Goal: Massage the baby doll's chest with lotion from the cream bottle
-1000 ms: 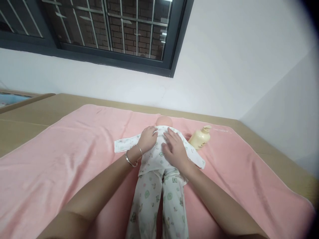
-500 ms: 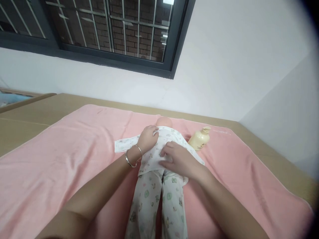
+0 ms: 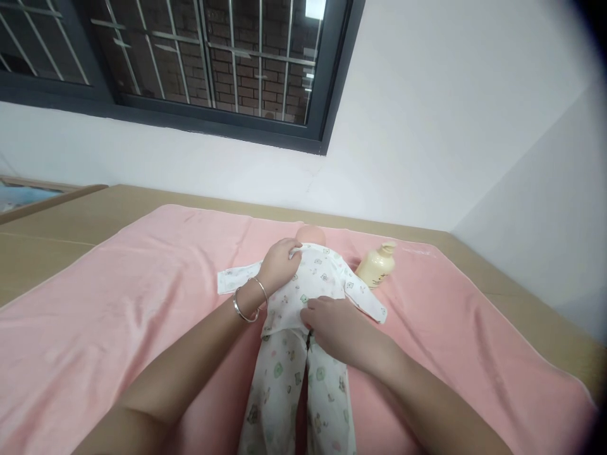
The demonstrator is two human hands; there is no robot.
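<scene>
A doll with a bare round head [image 3: 310, 236] lies stretched out, dressed in a white patterned baby shirt [image 3: 318, 272] and matching baby trousers [image 3: 279, 385]. My left hand [image 3: 281, 262], with silver bangles on the wrist, is closed on the shirt at the left shoulder by the collar. Lower down, my right hand [image 3: 339, 322] has its fingers curled and pinched on the shirt near its bottom hem, just above the trousers. Both sleeves lie spread out to the sides. The doll's face does not show.
A pale yellow pump bottle [image 3: 377, 265] stands beside the right sleeve. Under everything lies a creased pink blanket [image 3: 156, 284] on a tan surface [image 3: 61, 234]. Behind are a white wall [image 3: 403, 114] and a dark-framed barred window [image 3: 327, 126].
My right hand has moved down from the shirt's middle to near the hem, and its fingers have closed. The right sleeve now shows fully. My left hand stays at the shoulder.
</scene>
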